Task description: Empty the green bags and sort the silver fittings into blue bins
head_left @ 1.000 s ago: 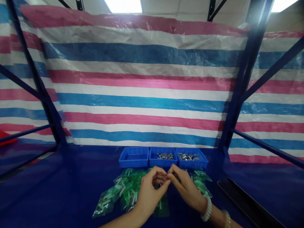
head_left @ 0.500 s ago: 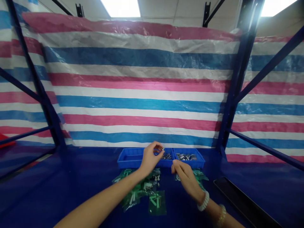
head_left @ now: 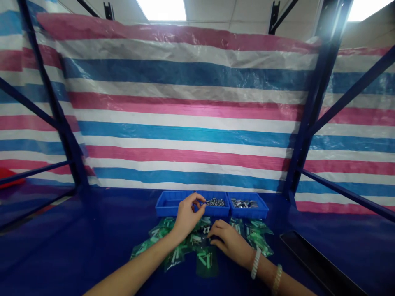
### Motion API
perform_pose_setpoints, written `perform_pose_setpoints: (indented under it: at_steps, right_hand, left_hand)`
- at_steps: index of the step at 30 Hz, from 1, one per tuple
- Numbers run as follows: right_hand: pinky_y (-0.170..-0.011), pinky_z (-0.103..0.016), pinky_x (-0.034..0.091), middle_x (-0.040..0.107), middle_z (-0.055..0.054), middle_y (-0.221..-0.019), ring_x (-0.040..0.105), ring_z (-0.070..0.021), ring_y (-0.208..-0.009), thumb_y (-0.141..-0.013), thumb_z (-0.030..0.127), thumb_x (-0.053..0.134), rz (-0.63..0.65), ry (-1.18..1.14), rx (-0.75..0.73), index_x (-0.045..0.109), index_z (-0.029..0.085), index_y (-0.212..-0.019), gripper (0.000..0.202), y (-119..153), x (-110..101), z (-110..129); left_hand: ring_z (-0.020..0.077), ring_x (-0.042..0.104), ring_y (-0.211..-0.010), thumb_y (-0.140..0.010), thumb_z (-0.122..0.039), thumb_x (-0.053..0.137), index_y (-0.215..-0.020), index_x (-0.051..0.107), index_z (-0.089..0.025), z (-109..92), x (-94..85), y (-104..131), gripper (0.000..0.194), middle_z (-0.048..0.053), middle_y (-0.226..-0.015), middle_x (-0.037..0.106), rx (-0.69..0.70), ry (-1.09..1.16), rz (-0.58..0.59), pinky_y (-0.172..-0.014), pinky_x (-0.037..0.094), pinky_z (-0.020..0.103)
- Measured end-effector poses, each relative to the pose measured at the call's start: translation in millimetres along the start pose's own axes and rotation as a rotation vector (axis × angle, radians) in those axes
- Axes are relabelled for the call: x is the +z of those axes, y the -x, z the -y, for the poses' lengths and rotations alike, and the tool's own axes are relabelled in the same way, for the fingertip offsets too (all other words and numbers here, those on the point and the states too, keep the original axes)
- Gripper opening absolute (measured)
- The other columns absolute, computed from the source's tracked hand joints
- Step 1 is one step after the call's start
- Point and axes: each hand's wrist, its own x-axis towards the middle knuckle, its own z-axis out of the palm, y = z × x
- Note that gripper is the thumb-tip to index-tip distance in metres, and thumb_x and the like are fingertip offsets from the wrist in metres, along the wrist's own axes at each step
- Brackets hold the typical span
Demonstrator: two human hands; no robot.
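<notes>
My left hand [head_left: 189, 213] hovers at the front of the middle blue bin [head_left: 216, 211], thumb and forefinger pinched together. Whatever is between those fingertips is too small to make out. Small shiny metal pieces [head_left: 216, 202] fill part of that bin. My right hand [head_left: 230, 240], palm down, is low over the table among the bags, its fingers curved and the thumb apart from them. Close to its fingertips are small metal parts in a clear bag [head_left: 206, 227]. A flat bag with green strips [head_left: 206, 263] lies just in front of both hands.
A right-hand blue bin [head_left: 248, 213] contains silvery pieces, and a left one [head_left: 168, 210] adjoins the middle bin. More green-tinted bags [head_left: 259, 240] lie at the right. A long black tray [head_left: 321, 263] rests on the blue table [head_left: 101, 234]. Blue rack posts [head_left: 298, 164] flank the striped sheet.
My left hand has shifted slightly left and down. My right hand has moved left and down from the right bin's front to the bags, its fingers loosening. The view has tilted slightly.
</notes>
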Motion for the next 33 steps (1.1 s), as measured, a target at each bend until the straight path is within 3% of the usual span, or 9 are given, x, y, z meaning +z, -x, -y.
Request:
perform_pose_setpoints:
  at_steps: [4, 9, 14, 19, 24, 28, 31, 33]
  right_hand:
    - [-0.081, -0.027, 0.045, 0.062, -0.003, -0.09, 0.057, -0.0185, -0.091, -0.079, 0.012, 0.066, -0.025, -0.027, 0.031, 0.065, 0.019, -0.083, 0.008, -0.4, -1.6, -1.7]
    - [-0.061, -0.024, 0.044, 0.063, 0.002, -0.069, 0.058, -0.0145, -0.063, -0.079, 0.018, 0.068, -0.154, -0.206, 0.134, 0.063, 0.018, -0.08, 0.005, -1.0, -13.1, -0.1]
    - [-0.061, -0.024, 0.046, 0.067, -0.001, -0.071, 0.061, -0.0153, -0.064, -0.081, 0.024, 0.067, -0.378, -0.263, 0.088, 0.065, 0.018, -0.079, 0.008, 2.6, -29.7, 9.3]
    - [-0.06, -0.024, 0.047, 0.068, -0.002, -0.071, 0.061, -0.0153, -0.063, -0.081, 0.021, 0.067, -0.428, -0.207, -0.003, 0.069, 0.019, -0.08, 0.003, 6.9, -34.0, 16.8]
    - [-0.069, -0.024, 0.051, 0.073, -0.002, -0.082, 0.068, -0.0158, -0.072, -0.082, 0.011, 0.061, -0.39, -0.223, -0.054, 0.071, 0.021, -0.088, 0.015, 8.3, -39.1, 19.7]
    - [-0.066, -0.024, 0.05, 0.072, -0.003, -0.078, 0.066, -0.0159, -0.068, -0.084, 0.018, 0.061, -0.414, -0.186, -0.006, 0.071, 0.02, -0.085, 0.01, 9.6, -44.1, 24.2]
    - [-0.057, -0.024, 0.044, 0.065, -0.002, -0.068, 0.058, -0.0142, -0.059, -0.086, 0.026, 0.06, -0.427, -0.143, 0.057, 0.067, 0.018, -0.077, 0.014, 9.8, -43.1, 26.1]
    - [-0.054, -0.023, 0.039, 0.059, 0.0, -0.063, 0.053, -0.0129, -0.057, -0.087, 0.028, 0.057, -0.434, -0.126, 0.086, 0.063, 0.017, -0.071, 0.02, 9.5, -39.5, 26.2]
  left_hand:
    - [0.0139, 0.057, -0.061, -0.074, -0.016, 0.057, -0.08, 0.063, -0.018, -5.2, 2.0, 10.3, 0.008, 0.0, -0.07, 0.063, -0.027, 0.055, 0.035, -0.053, 0.04, 0.022]
    - [0.0142, 0.06, -0.062, -0.075, -0.015, 0.058, -0.081, 0.062, -0.017, -8.9, 6.0, 24.9, 0.008, 0.001, -0.072, 0.064, -0.085, 0.132, 0.119, -0.054, 0.044, 0.022]
    - [0.0139, 0.063, -0.065, -0.077, -0.031, 0.065, -0.085, 0.06, -0.016, -13.5, 13.1, 35.4, 0.017, 0.0, -0.071, 0.064, -0.401, 0.496, 0.275, -0.06, 0.048, 0.024]
    - [0.0125, 0.064, -0.07, -0.07, -0.037, 0.076, -0.085, 0.061, -0.015, -19.9, 16.4, 41.2, 0.031, 0.001, -0.075, 0.067, -0.601, 0.797, 0.309, -0.072, 0.05, 0.025]
    - [0.0123, 0.064, -0.072, -0.073, -0.035, 0.073, -0.082, 0.063, -0.014, -22.2, 12.5, 40.8, 0.025, 0.002, -0.072, 0.067, -0.633, 0.8, 0.281, -0.072, 0.048, 0.023]
    - [0.0119, 0.063, -0.071, -0.075, -0.024, 0.067, -0.083, 0.063, -0.014, -22.2, 14.4, 43.5, 0.014, 0.001, -0.075, 0.065, -0.616, 0.814, 0.26, -0.07, 0.048, 0.023]
    - [0.0107, 0.063, -0.07, -0.065, -0.01, 0.07, -0.089, 0.061, -0.015, -23.1, 18.8, 47.0, 0.026, 0.0, -0.082, 0.065, -0.561, 0.827, 0.254, -0.068, 0.046, 0.022]
    - [0.0089, 0.06, -0.067, -0.063, -0.009, 0.072, -0.089, 0.061, -0.015, -25.4, 20.5, 49.2, 0.029, -0.001, -0.081, 0.064, -0.513, 0.797, 0.252, -0.066, 0.044, 0.02]
